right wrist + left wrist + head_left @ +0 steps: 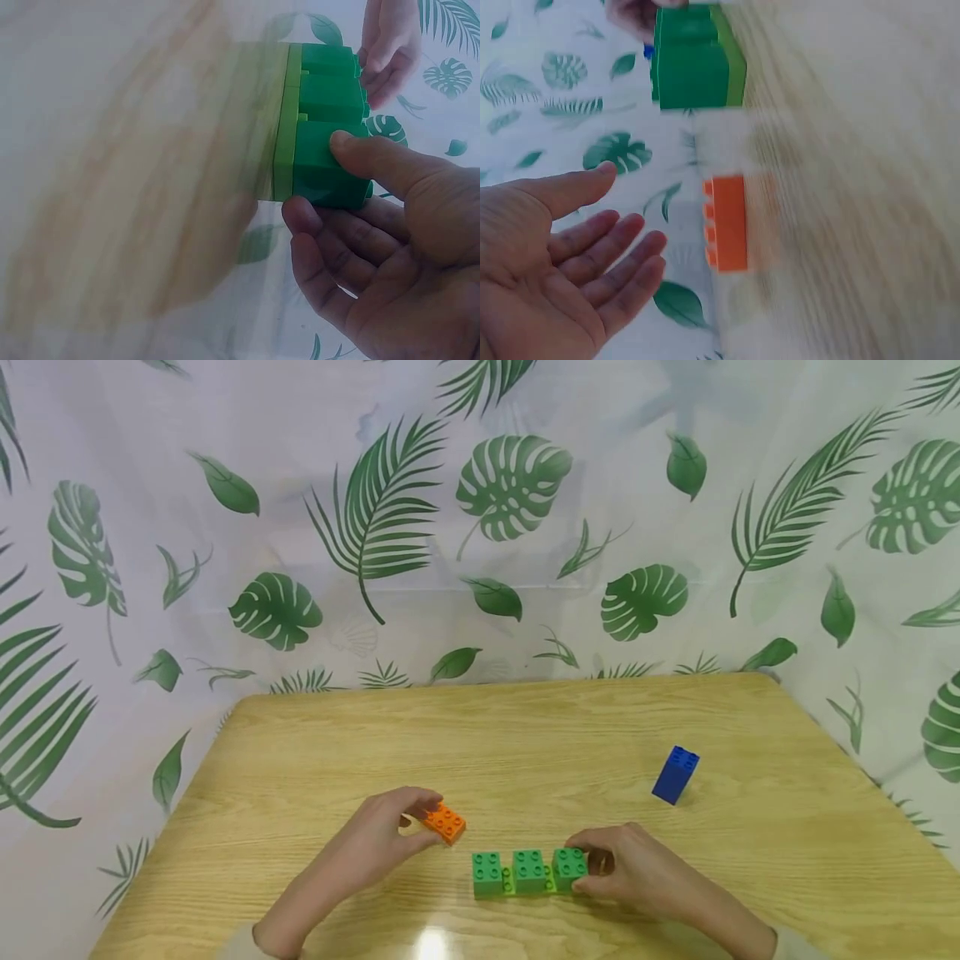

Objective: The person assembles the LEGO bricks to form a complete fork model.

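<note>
Three green toy building bricks (529,870) stand in a row on light green bricks (283,157), with gaps showing studs between them. My right hand (637,872) grips the row's right end, its thumb on one face of the end green brick (324,169) and its fingers at another. To the left, my left hand (382,835) hovers by an orange brick (447,824), fingers loosely bent and overlapping its far end in the head view. In the left wrist view a gap shows between those fingertips (654,241) and the orange brick (730,223).
A tall blue brick stack (676,774) stands upright farther back on the right. Everything rests on a wood-grain table (337,743). Behind its back edge hangs a white cloth (420,652) printed with green leaves.
</note>
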Motion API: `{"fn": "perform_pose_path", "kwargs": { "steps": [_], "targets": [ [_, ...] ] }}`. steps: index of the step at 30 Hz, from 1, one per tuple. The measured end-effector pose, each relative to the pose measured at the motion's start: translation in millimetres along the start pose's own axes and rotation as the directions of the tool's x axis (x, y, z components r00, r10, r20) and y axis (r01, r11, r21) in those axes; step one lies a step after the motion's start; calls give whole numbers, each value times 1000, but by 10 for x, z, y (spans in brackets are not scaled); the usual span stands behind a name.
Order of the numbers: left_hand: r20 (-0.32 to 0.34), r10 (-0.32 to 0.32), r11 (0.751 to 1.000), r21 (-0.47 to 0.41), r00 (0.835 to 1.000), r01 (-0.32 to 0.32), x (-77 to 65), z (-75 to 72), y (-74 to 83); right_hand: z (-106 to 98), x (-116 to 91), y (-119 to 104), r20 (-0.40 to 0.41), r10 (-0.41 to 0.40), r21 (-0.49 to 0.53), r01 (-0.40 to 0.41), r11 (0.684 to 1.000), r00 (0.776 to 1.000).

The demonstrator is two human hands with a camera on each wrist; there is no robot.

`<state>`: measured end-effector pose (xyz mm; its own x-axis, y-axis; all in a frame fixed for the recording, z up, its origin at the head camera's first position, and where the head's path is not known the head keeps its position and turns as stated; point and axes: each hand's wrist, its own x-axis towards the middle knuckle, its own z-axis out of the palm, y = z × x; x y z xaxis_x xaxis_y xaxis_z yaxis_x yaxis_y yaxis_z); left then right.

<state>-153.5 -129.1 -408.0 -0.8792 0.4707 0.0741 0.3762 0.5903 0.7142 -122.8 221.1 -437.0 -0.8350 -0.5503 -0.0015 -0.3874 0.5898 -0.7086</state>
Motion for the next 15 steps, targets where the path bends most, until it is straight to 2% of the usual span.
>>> {"fn": "perform_pose_path", "kwargs": {
  "steps": [4, 10, 15],
  "targets": [
    [-21, 15, 1000, 2, 1000, -15, 65, -101, -164, -1, -4, -7, -3, 0, -2, 0, 1000, 1000],
    [40, 60, 998, 31, 997, -61, 157, -119, -358, -1, -7, -11, -11, -5, -8, 5, 1000, 1000],
    [88, 29, 999, 22, 996, -31, 250, -81, -455, 3, -7, 1, -14, -11, -10, 11, 1000, 1000]
  ]
}}
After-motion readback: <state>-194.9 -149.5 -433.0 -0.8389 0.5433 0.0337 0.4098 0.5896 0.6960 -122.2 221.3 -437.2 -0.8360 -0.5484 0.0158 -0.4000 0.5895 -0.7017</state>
